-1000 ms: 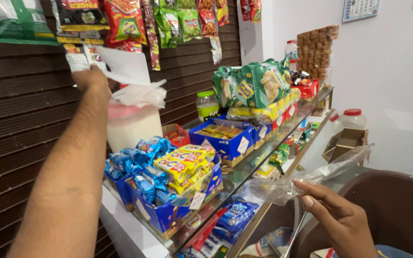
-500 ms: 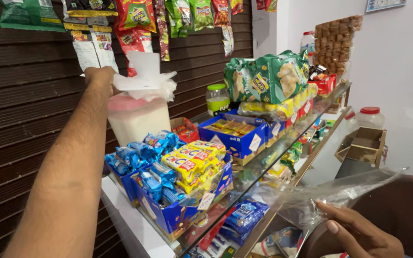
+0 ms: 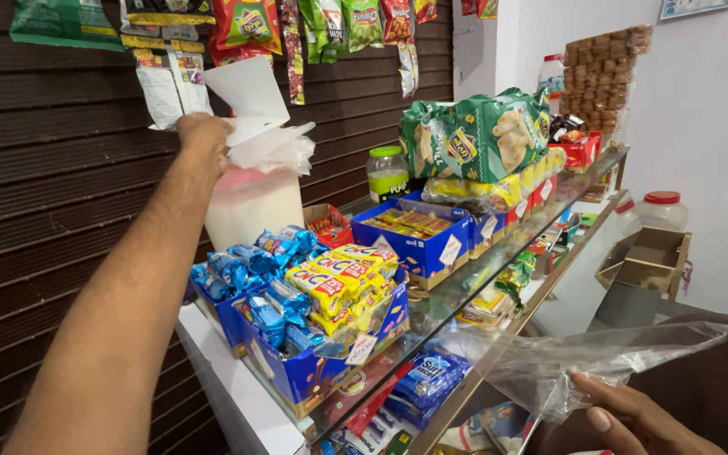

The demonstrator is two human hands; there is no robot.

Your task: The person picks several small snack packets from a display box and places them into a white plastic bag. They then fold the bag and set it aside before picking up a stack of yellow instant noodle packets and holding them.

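my left hand (image 3: 204, 135) is stretched up and away from me, near the far left corner of the glass-topped worktop (image 3: 457, 291), its grip closed on the crumpled white plastic and paper (image 3: 267, 139) bunched at the mouth of a tall translucent plastic tub (image 3: 250, 206) with pale contents; the fingers are hidden behind that bunch, so i cannot tell how tightly they close. the tub stands at the back of the worktop against the dark brown slatted wall (image 3: 44, 185). my right hand (image 3: 634, 417) is low at the near right corner of the view, just off the front edge of the worktop, fingers lying fairly flat with the thumb side pressed on a thin clear plastic bag (image 3: 600, 358), which spreads out loosely to the right; whether the grip pinches it or only rests on it i cannot tell. just in front of the tub, along the left edge of the worktop, sits a blue cardboard display box of blue-wrapped and yellow-wrapped biscuit packs (image 3: 313, 291). beside it toward the middle is a second blue box of yellow-orange bars (image 3: 414, 232), with a small green-lidded jar (image 3: 388, 173) behind it. further along the worktop lie big green snack bags (image 3: 482, 135), touching one another. strips of hanging snack sachets (image 3: 322, 25) dangle on the wall above the tub. an open brown cardboard box (image 3: 646, 261) stands well apart at the right.
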